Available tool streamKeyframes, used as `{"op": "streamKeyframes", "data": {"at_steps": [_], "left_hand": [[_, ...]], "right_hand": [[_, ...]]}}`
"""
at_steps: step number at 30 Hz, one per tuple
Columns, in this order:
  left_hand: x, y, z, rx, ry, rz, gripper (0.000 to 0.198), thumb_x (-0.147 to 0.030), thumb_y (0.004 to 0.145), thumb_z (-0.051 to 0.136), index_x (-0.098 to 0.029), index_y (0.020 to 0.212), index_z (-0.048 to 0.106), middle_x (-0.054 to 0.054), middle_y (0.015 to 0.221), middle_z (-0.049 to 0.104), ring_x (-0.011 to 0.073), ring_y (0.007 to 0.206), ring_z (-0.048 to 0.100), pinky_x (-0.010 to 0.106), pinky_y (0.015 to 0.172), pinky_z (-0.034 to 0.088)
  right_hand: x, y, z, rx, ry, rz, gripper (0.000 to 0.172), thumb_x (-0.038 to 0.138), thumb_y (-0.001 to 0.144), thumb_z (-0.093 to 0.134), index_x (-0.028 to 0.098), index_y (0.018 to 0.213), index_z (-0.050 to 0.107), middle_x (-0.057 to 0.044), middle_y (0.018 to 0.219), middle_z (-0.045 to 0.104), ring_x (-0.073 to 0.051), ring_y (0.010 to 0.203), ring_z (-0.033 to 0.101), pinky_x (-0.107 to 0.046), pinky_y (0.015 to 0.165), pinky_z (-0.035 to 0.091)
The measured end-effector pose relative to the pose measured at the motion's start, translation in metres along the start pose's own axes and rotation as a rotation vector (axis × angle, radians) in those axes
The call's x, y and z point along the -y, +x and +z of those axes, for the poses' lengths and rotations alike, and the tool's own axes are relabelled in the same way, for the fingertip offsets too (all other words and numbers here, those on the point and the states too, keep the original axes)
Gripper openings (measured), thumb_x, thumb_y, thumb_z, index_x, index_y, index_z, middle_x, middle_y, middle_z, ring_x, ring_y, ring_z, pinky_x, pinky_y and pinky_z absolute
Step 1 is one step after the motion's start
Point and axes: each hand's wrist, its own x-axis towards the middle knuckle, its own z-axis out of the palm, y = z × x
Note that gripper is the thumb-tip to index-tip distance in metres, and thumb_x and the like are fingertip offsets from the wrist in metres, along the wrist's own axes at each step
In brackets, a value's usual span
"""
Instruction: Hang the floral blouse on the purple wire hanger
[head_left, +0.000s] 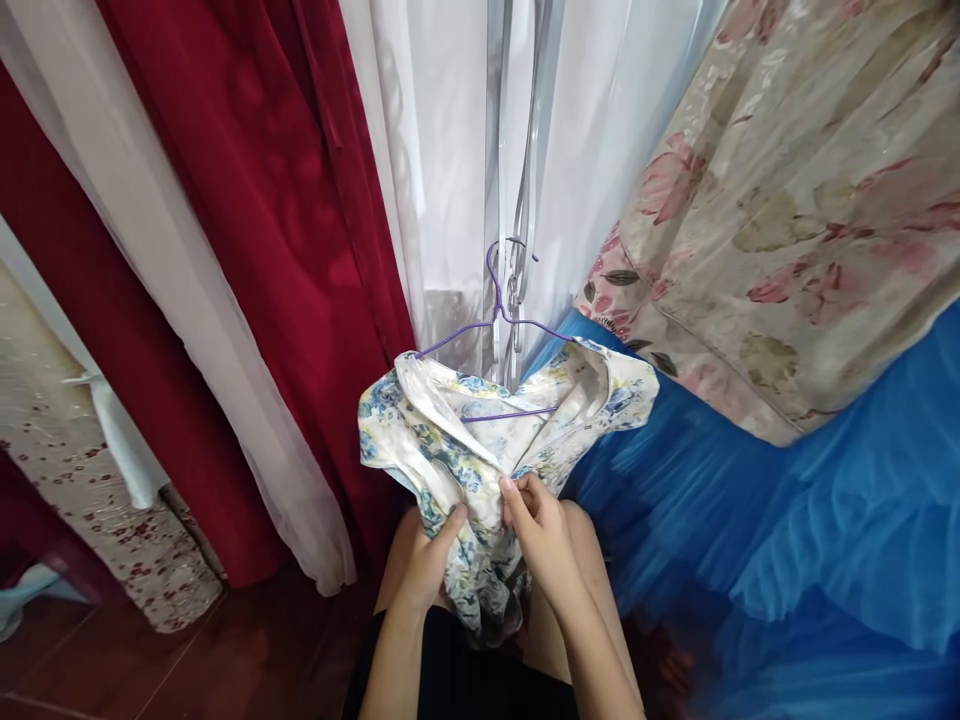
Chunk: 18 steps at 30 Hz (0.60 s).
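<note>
A white garment with blue and yellow flowers (480, 470) hangs on a thin purple wire hanger (497, 310) above my lap. Its V-shaped neckline lies open, and the hanger's lower bar shows inside it. My left hand (435, 550) grips the cloth at the left side, thumb on top and fingers hidden beneath. With thumb and fingertips, my right hand (534, 510) pinches the front just below the point of the neckline. The lower part of the garment is bunched between my knees.
Dark red cloth (255, 200) hangs at the left, with a patterned cream fabric (112, 500) beyond it. White cloth with ribbons (450, 150) hangs behind the hanger. At the right are a floral fabric (795, 220) and blue tulle (697, 520). The floor (217, 650) is reddish-brown tile.
</note>
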Motion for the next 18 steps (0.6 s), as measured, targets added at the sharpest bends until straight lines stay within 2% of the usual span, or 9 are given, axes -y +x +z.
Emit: {"op": "streamKeyframes", "data": {"at_steps": [3,6,9,11,13,14,18], "left_hand": [[0.002,-0.006,0.009,0.048,0.036,0.019,0.055,-0.046,0.077,0.082,-0.020,0.125,0.072,0.012,0.134,0.070,0.0347,0.133,0.060,0.048,0.114,0.048],[0.000,-0.001,0.008,-0.031,0.012,0.057,0.049,-0.042,0.074,0.085,-0.021,0.116,0.072,0.011,0.127,0.072,0.0343,0.129,0.062,0.047,0.111,0.049],[-0.001,0.010,0.002,-0.273,-0.032,0.206,0.042,-0.035,0.078,0.080,-0.022,0.117,0.067,0.010,0.123,0.071,0.0307,0.126,0.063,0.045,0.110,0.048],[0.001,0.012,0.000,-0.495,-0.028,0.418,0.040,-0.030,0.079,0.078,-0.023,0.116,0.063,0.007,0.121,0.068,0.0266,0.121,0.063,0.042,0.108,0.048],[0.003,0.008,0.002,-0.601,0.041,0.603,0.040,-0.028,0.079,0.078,-0.023,0.114,0.061,0.006,0.118,0.064,0.0233,0.117,0.061,0.037,0.103,0.048],[0.005,0.005,0.004,-0.597,0.094,0.649,0.039,-0.028,0.080,0.078,-0.022,0.114,0.060,0.006,0.118,0.063,0.0226,0.116,0.061,0.035,0.101,0.049],[0.008,0.003,0.019,-0.424,0.276,0.675,0.029,-0.030,0.090,0.070,-0.022,0.116,0.060,0.008,0.125,0.061,0.0225,0.119,0.058,0.034,0.101,0.047]], "right_hand": [[0.003,0.009,0.002,0.016,-0.048,-0.059,0.044,0.055,0.096,0.057,0.023,0.069,0.044,0.003,0.062,0.048,-0.015,0.060,0.044,-0.027,0.058,0.032],[0.006,0.003,-0.002,0.101,0.064,-0.037,0.045,0.054,0.097,0.054,0.023,0.066,0.043,0.004,0.059,0.042,-0.013,0.057,0.038,-0.027,0.055,0.029],[0.009,-0.010,-0.005,0.076,0.183,0.041,0.036,0.047,0.094,0.058,0.021,0.070,0.051,0.005,0.055,0.040,-0.012,0.053,0.033,-0.028,0.054,0.025],[0.010,-0.017,-0.005,0.041,0.227,0.076,0.028,0.043,0.091,0.060,0.020,0.075,0.057,0.006,0.054,0.040,-0.011,0.052,0.032,-0.028,0.053,0.023],[0.010,-0.021,-0.004,0.045,0.252,0.103,0.024,0.040,0.088,0.060,0.019,0.077,0.060,0.006,0.052,0.041,-0.011,0.050,0.033,-0.027,0.052,0.022],[0.009,-0.021,-0.003,0.059,0.259,0.114,0.023,0.040,0.086,0.059,0.019,0.077,0.061,0.006,0.052,0.042,-0.011,0.049,0.034,-0.027,0.051,0.022],[-0.001,-0.013,-0.002,0.092,0.252,0.127,0.020,0.038,0.084,0.057,0.019,0.076,0.060,0.005,0.051,0.046,-0.011,0.049,0.037,-0.026,0.051,0.025]]}}
